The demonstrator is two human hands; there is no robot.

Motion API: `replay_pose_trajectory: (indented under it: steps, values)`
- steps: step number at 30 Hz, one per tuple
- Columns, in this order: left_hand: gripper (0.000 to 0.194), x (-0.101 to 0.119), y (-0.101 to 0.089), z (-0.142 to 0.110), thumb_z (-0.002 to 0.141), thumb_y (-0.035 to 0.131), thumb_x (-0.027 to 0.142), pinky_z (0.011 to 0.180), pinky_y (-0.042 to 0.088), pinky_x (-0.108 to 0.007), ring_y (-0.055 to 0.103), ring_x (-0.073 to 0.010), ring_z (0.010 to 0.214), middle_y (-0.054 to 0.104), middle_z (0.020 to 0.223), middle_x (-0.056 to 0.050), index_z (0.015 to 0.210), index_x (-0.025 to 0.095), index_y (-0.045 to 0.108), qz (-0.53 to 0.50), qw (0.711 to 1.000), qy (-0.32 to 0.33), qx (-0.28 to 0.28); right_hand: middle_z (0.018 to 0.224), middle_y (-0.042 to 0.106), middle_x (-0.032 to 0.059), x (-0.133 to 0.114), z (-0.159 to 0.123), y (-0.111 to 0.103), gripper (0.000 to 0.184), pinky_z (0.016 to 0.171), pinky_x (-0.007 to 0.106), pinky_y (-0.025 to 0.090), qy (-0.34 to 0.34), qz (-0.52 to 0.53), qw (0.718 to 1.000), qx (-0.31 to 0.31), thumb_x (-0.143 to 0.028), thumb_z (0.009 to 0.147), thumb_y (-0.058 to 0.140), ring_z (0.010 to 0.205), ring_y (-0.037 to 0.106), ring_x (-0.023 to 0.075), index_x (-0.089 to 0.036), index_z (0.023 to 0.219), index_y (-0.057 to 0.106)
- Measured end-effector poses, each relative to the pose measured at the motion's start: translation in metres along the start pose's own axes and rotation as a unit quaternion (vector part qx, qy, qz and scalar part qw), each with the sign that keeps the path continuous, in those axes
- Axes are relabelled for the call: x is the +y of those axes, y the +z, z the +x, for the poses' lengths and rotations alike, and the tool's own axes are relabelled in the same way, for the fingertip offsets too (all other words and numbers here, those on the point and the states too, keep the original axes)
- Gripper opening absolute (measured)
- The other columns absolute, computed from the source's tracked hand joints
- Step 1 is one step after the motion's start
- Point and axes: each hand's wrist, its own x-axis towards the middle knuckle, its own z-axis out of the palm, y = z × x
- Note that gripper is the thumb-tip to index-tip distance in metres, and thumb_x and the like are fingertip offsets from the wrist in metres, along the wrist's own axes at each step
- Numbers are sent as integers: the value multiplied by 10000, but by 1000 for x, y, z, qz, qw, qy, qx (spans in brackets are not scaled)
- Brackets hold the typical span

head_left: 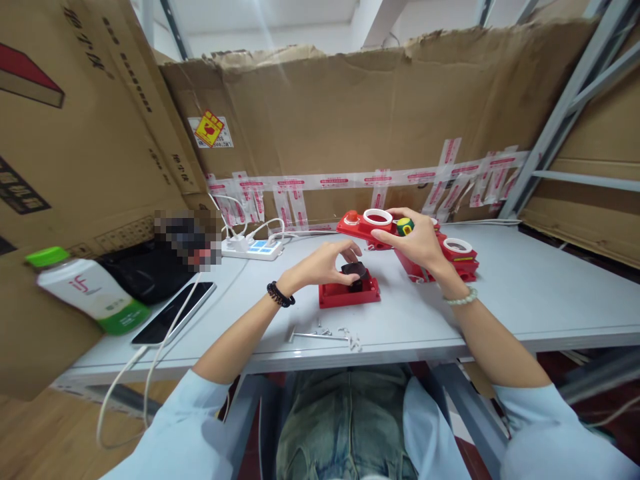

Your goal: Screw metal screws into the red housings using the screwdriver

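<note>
My left hand (327,262) curls over a black part (354,275) seated in a red housing base (349,293) in the middle of the grey table (525,293), fingertips touching it. My right hand (417,241) is raised a little to the right, pinching a small round green, yellow and black knob (405,226). Behind it lies a red cover plate (365,225) with a white ring and a red button. More red housings (457,257) with white rings sit under and to the right of my right hand.
Small screws and a thin metal tool (325,333) lie near the table's front edge. A white power strip (253,249) with cables, a phone (175,311), a black bag (143,273) and a lying green-capped bottle (85,289) are at the left. Cardboard walls (350,120) surround the table.
</note>
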Motion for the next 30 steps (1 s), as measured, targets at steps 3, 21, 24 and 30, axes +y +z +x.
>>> replay_pose_trajectory:
  steps: [3,21,24,30]
  values:
    - [309,1,0,0,727,709,259,837,519,-331,662,-183,914,693,991,-34,999,197,576,6,1000,4,3,997,749,80,-1,0,0,487,826,394,532,4,2,1000,-1,-399,621,808,892,685,256,-149,1029,714]
    - [285,1,-1,-3,759,682,297,802,511,-326,656,-188,939,691,1023,-39,1004,194,577,3,1000,-9,-6,987,751,73,1,-1,0,479,832,393,531,-2,6,1000,-6,-398,624,808,896,686,254,-152,1023,711]
    - [290,1,-2,-3,756,677,302,773,505,-321,656,-194,941,694,1030,-40,1007,197,577,8,1000,-11,-6,991,752,73,1,-1,0,476,835,395,531,-4,8,1000,-7,-399,627,806,901,688,255,-157,1026,711]
    - [286,0,-1,-3,756,674,293,779,508,-328,656,-193,938,696,1034,-42,1010,200,581,6,1000,-9,-6,995,751,76,-1,-1,-1,489,849,408,527,-3,-1,1000,-9,-427,620,807,910,685,262,-159,1018,710]
